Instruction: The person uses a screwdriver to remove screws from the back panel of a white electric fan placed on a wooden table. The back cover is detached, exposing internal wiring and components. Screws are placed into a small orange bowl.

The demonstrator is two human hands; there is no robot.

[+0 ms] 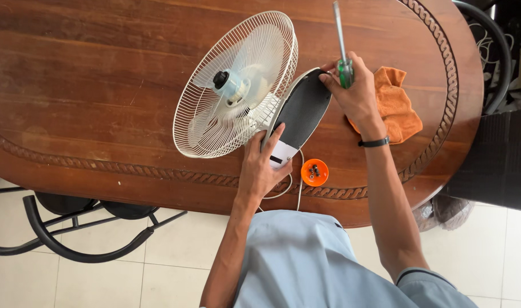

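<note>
Lying on an oval wooden table (101, 68) over pale floor tiles (158, 268) was a white fan (237, 85).
The left hand (260, 168) grasped its dark base (301, 111); the right hand (354, 91) clenched a screwdriver (341, 45) beside an orange cloth (397, 105).

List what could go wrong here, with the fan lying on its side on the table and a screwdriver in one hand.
1. The fan rests tilted on its grille; only the left hand steadies its base, so it may roll.
2. The right hand holds the screwdriver while fingering the base; the tool could slip.
3. The orange cup of screws sits near the table edge, by the cord; a tug might spill it.
</note>
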